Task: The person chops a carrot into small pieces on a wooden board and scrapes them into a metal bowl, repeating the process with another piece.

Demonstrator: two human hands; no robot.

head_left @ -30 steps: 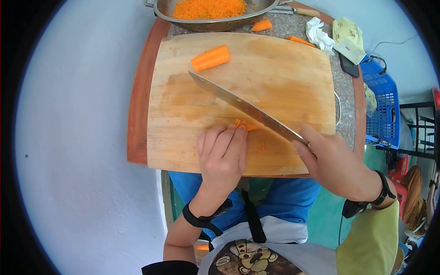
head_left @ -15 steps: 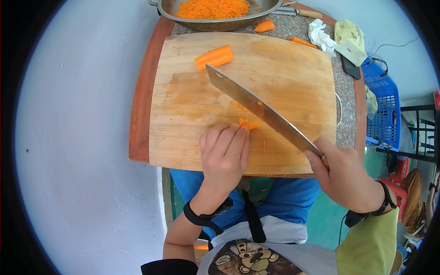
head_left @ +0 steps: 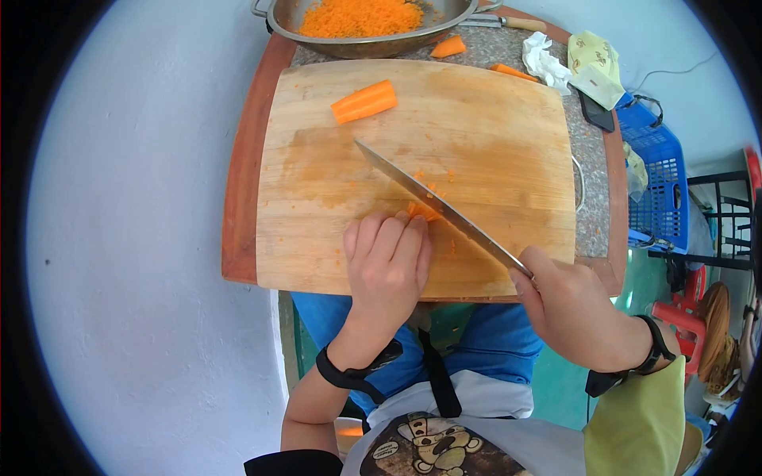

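Observation:
On the wooden cutting board (head_left: 492,119), my left hand (head_left: 387,258) presses down with curled fingertips on a small bundle of carrot strips (head_left: 425,211). A cleaver (head_left: 444,208) is gripped by its handle in my right hand (head_left: 575,305). Its long blade slants up to the left, with the edge at the ends of the carrot strips, just beyond my left fingertips. Tiny carrot bits (head_left: 432,187) lie around the blade. Farther up the board rests a thick carrot piece (head_left: 363,101). My left fingers hide part of the strips.
A metal pan (head_left: 381,44) of chopped carrot (head_left: 361,17) stands at the far edge. Behind the board lie a carrot end (head_left: 449,47), a wooden-handled knife (head_left: 520,24), crumpled tissue (head_left: 544,62) and a phone (head_left: 595,111). Blue basket (head_left: 663,178) at right; wall (head_left: 151,238) at left.
My right hand has brought the cleaver down and left onto the carrot strips. More small bits lie beyond the blade. My left hand stays on the strips; the whole view has shifted slightly.

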